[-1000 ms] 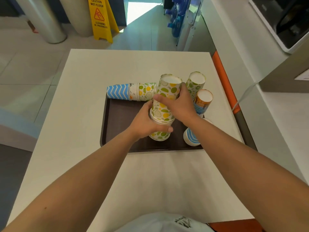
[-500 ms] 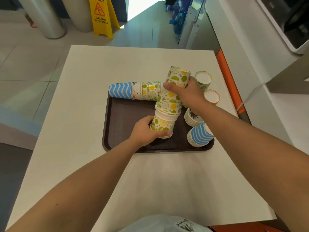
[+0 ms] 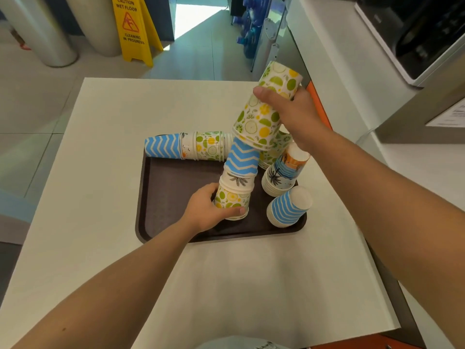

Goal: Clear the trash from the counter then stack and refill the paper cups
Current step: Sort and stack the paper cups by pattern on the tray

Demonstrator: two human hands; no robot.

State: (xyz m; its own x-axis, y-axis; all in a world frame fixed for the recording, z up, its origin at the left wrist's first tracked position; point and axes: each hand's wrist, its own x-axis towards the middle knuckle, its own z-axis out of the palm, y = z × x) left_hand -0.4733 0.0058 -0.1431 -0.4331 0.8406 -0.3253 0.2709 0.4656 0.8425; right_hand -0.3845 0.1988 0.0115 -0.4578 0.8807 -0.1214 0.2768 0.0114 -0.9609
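Cups are why both my hands are busy. My right hand (image 3: 294, 114) wraps around the fruit cups (image 3: 264, 114) up high, lifted off the tall stack (image 3: 237, 180), I think to split it or fit it back on. My left hand (image 3: 206, 210) holds the bottom of that stack so it does not tip. The stack stands on the brown tray (image 3: 171, 197). More cups wait there: a lying row (image 3: 187, 147) at the back, a palm tree pile (image 3: 278, 180) and a blue stripe pile (image 3: 288, 209) on the right, upside down so they nest. The tray sits on a white counter (image 3: 100, 172). Past it I see pale floor and a yellow wet floor sign (image 3: 132, 26).
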